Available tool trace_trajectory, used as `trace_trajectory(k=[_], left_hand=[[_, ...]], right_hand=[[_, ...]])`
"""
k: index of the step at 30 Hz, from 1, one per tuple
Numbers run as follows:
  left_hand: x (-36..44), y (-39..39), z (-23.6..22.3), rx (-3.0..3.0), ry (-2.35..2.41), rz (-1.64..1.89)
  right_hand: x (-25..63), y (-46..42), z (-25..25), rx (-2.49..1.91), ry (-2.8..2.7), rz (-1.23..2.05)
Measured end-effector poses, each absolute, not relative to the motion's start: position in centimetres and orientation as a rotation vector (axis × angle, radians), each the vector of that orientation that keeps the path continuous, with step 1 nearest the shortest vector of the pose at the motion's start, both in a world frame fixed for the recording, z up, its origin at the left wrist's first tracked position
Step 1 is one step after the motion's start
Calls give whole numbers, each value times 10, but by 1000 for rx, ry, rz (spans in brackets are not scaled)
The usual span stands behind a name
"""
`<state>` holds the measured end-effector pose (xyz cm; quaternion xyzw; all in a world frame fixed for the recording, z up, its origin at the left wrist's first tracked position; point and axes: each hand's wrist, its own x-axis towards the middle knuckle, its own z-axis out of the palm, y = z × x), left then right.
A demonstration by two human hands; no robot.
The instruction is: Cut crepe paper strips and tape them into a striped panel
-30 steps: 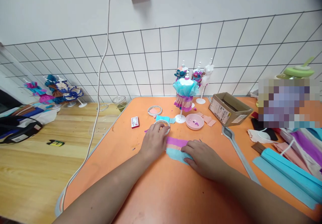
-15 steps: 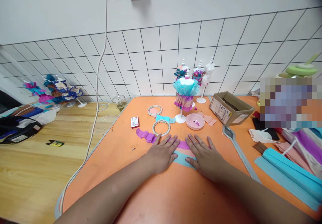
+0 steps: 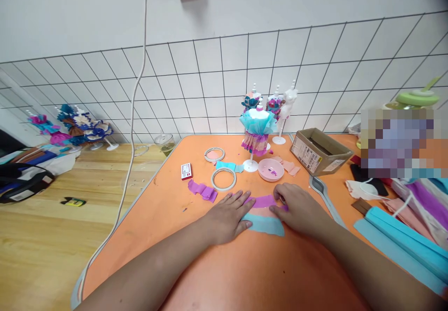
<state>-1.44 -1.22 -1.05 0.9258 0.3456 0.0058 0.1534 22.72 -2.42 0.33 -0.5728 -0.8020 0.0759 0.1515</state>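
Note:
A layered strip of crepe paper (image 3: 264, 223), purple, pink and blue in bands, lies on the orange table mat (image 3: 210, 273). Flat across its left end rests my left hand (image 3: 227, 217), fingers stretched out. My right hand (image 3: 297, 210) is at the right end, its fingers curled and pinching the purple edge. Beyond the hands are a tape roll (image 3: 224, 179), a second tape roll (image 3: 214, 154), a crumpled purple paper piece (image 3: 202, 191) and a blue paper scrap (image 3: 227, 166). A small mannequin (image 3: 258, 131) wears a blue and pink paper dress.
A pink dish (image 3: 270, 169) holds small purple bits. Behind it stand an open cardboard box (image 3: 320, 150) and more mannequins. At right lie blue paper sheets (image 3: 402, 241); at left, a small red-and-white box (image 3: 186, 171), a cutter (image 3: 73, 202) and a hanging white cable (image 3: 132, 115).
My right hand has gone from lying flat to curled fingers at the paper's right end, uncovering more of the blue band. My left hand stays flat.

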Motion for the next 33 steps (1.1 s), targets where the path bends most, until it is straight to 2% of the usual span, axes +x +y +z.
trace_trajectory(k=[10,18,24,29,33], left_hand=[[-15,-12,-7,2591,1023,-51],[-16,-6,15,2716,1140,462],[-33,9,28,2751,1456,501],[-61,24,34,2439,2099,258],[-88,40,28,2111,2264,-59]], right_hand=[[226,-23,4,-1574,-2358,401],[223,-31,7,-1312,-2548,405],[218,-36,11,-1177,-2522,490],[213,-42,13,-1208,-2632,391],[215,-42,16,-1186,-2640,370]])
